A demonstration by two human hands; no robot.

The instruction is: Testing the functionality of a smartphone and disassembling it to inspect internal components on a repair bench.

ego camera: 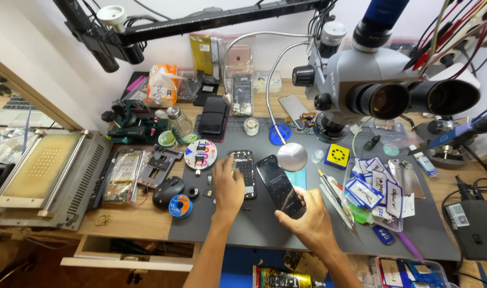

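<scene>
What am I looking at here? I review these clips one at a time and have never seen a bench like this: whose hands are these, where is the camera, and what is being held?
There is no robot here. The one picture comes from a camera on a person's head, looking down at their own bare hands over a workbench.

The left hand rests on an opened phone body lying on the grey work mat. The right hand holds a dark phone screen by its lower end, tilted.

Above right hangs a grey microscope with two eyepieces. Around the mat lie a black mouse, a blue wire spool, tweezers and a heap of small blue-and-white packets. At the left stands a metal machine with a flat yellowish plate.
</scene>
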